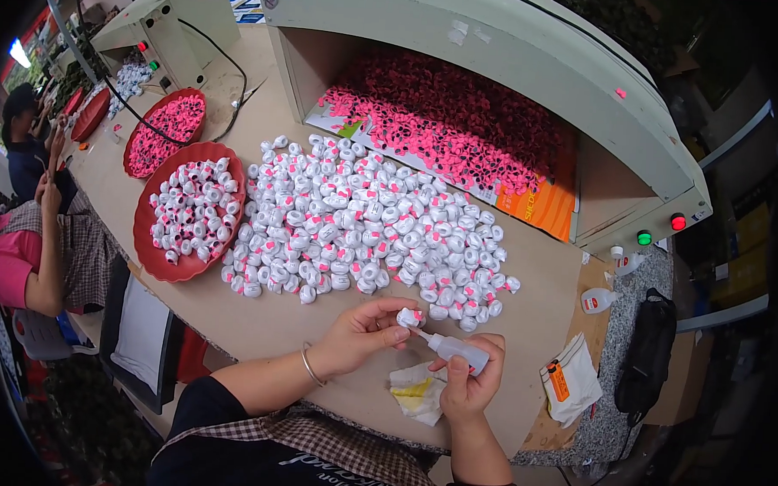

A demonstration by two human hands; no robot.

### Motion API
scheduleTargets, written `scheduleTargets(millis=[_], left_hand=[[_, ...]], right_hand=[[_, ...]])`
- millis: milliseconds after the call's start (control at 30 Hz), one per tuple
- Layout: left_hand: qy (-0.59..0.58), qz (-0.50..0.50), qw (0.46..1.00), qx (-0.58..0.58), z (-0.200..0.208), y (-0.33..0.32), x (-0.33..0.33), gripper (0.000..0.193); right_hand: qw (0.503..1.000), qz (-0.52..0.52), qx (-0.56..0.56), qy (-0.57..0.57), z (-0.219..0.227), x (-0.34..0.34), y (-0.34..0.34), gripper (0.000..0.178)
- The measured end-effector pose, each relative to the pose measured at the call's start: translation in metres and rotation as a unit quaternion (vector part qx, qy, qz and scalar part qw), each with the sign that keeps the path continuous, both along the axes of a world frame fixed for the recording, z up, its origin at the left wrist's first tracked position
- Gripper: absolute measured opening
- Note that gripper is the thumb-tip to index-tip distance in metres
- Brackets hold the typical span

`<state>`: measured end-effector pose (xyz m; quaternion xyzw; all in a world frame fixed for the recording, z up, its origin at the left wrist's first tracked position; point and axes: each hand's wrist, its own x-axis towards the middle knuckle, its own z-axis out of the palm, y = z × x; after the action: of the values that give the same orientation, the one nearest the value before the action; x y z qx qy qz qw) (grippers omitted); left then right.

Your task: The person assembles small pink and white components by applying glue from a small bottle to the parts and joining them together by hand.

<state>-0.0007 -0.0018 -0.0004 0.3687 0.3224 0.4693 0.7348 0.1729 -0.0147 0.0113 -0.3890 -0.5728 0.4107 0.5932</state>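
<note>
Between the fingers of my left hand [355,339] is a small white rounded piece with a pink part [409,317]. My right hand [472,384] is closed around a small translucent squeeze bottle [461,352], tilted so its thin nozzle touches or nearly touches the white piece. Just beyond my hands spreads a wide pile of similar white pieces with pink bits [355,220]. Under the bottle, on the table, lies a crumpled white cloth with a yellow patch [417,392].
Red bowls stand at the left: one [151,263] has white pieces, another [133,169] pink ones. A cream box housing [468,29] covers many pink pieces [463,133]. At right are a small bottle [597,300], a white pouch [578,386] and a black bag [649,350]. Other people sit far left.
</note>
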Motion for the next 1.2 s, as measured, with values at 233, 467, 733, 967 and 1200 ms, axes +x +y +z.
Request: scheduleTargets(millis=[233, 467, 733, 967, 1200], left_hand=[[0.008, 0.02, 1.0, 0.013, 0.001, 0.0, 0.0, 0.034], [0.015, 0.021, 1.0, 0.014, 0.002, 0.002, 0.005, 0.035], [0.001, 0.009, 1.0, -0.02, 0.004, 0.0, 0.0, 0.036], [0.005, -0.005, 1.0, -0.03, 0.002, 0.002, 0.001, 0.037], [0.025, 0.001, 0.999, -0.036, -0.002, 0.002, -0.005, 0.037]], right_hand=[[0.998, -0.005, 0.015, -0.067, 0.002, 0.003, 0.0, 0.025], [0.999, -0.031, 0.003, -0.029, 0.003, 0.006, 0.002, 0.024], [0.985, -0.041, -0.161, 0.052, 0.045, 0.037, 0.047, 0.024], [0.936, -0.147, -0.056, -0.316, -0.005, 0.052, 0.186, 0.015], [0.797, -0.048, 0.007, -0.602, -0.004, 0.041, 0.226, 0.021]])
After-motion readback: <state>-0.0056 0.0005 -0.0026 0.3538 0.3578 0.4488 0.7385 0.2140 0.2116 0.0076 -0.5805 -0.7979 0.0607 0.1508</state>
